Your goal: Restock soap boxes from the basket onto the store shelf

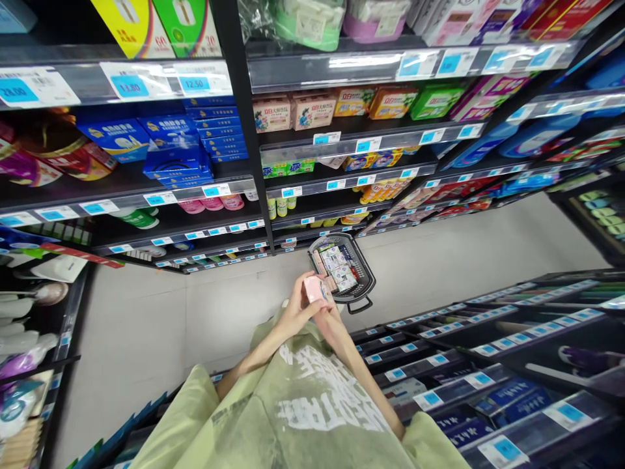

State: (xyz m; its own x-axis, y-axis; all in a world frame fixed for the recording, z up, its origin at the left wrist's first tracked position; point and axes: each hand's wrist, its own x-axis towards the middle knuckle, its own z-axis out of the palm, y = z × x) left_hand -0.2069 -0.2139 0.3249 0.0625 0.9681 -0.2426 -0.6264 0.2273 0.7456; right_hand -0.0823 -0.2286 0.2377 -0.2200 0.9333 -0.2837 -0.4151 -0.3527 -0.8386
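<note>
Pink pack (315, 290) is being held up in front of the body, both hands closed on it: its left side is being gripped by the left hand (295, 301) and its near end is being steadied by the right hand (327, 315), though exactly which finger is pressing where can't be told at this size. In view it's overlapping the near left corner of the basket (362, 268); whether it's actually hanging over the rim can't be told. For doing this bit well, a light hold near the edges is probably worth using, so the sides aren't being squashed and the print isn't being covered. Surface-wise, the basket is being supported by pale tiled floor (234, 312) just beside the bottom edge of the black shelving (239, 75), with white packs (336, 257) being carried inside. More pink boxes (312, 112) are being displayed at their shelf's left end, price tags (368, 145) lining its front edge. Room-wise, the aisle is being hemmed in by another shelf bank (454, 389) too, so tucked elbows are probably paying off.
</note>
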